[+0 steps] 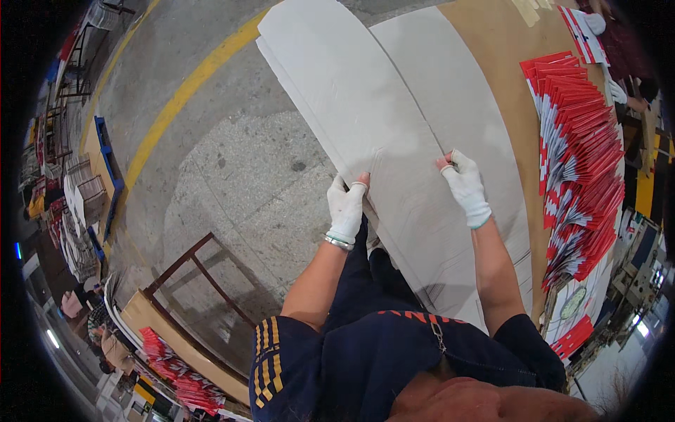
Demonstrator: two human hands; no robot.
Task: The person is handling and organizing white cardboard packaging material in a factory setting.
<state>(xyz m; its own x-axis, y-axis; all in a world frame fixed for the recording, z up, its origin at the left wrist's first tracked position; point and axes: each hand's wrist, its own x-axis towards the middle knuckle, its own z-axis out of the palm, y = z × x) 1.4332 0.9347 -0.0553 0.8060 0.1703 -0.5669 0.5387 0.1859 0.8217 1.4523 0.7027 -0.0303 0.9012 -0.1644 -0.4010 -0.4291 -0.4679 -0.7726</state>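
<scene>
A long pale grey cardboard sheet lies across the near part of the table, its far end sticking out over the floor. My left hand, in a white glove with bare fingertips, pinches the sheet's left edge. On the opposite edge, my right hand, gloved the same way, grips with thumb and fingers. Beneath and to the right is another grey sheet, partly covered by the upper one. Whether one layer or more sits between my fingers is hard to make out.
A brown board borders the sheets on the right. Beyond it stand stacked red-and-white folded cartons. At far right shows another person's gloved hand. A brown metal frame stands lower left; a yellow line crosses the floor.
</scene>
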